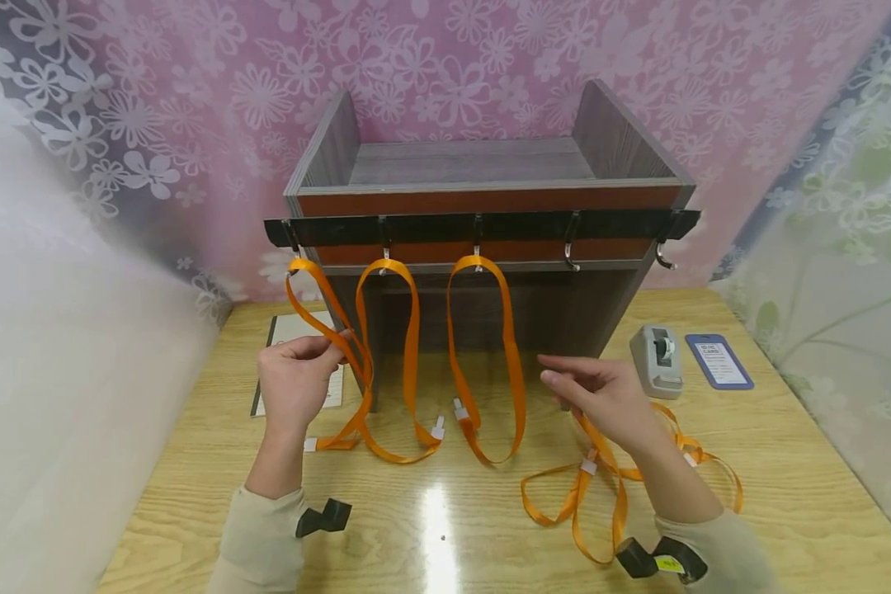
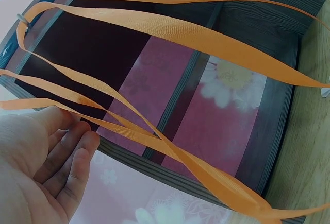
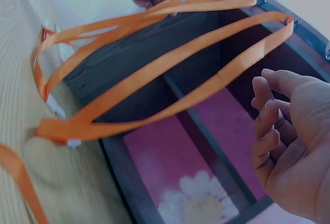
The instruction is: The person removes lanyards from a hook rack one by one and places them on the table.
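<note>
Three orange lanyards hang from hooks on a black rail (image 1: 523, 224). At its left end, my left hand (image 1: 297, 379) pinches a strap of the leftmost lanyard (image 1: 313, 320) between thumb and fingertips. The middle lanyard (image 1: 412, 330) hangs just right of that hand, and the third lanyard (image 1: 516, 379) hangs further right. Their lower ends, with white clips (image 1: 437, 428), reach down toward the table. My right hand (image 1: 601, 392) hovers right of the third lanyard with loosely bent fingers and nothing in them. In the right wrist view, a gap shows between those fingertips and the lanyard (image 3: 234, 72).
Two more metal hooks (image 1: 572, 256) are on the rail's right part, fixed to a grey wooden shelf (image 1: 624, 132). Loose orange lanyards (image 1: 575, 503) lie below my right hand. A tape dispenser (image 1: 657, 363), blue card holder (image 1: 720, 361) and notebook (image 1: 285, 327) lie on the table (image 1: 490, 528).
</note>
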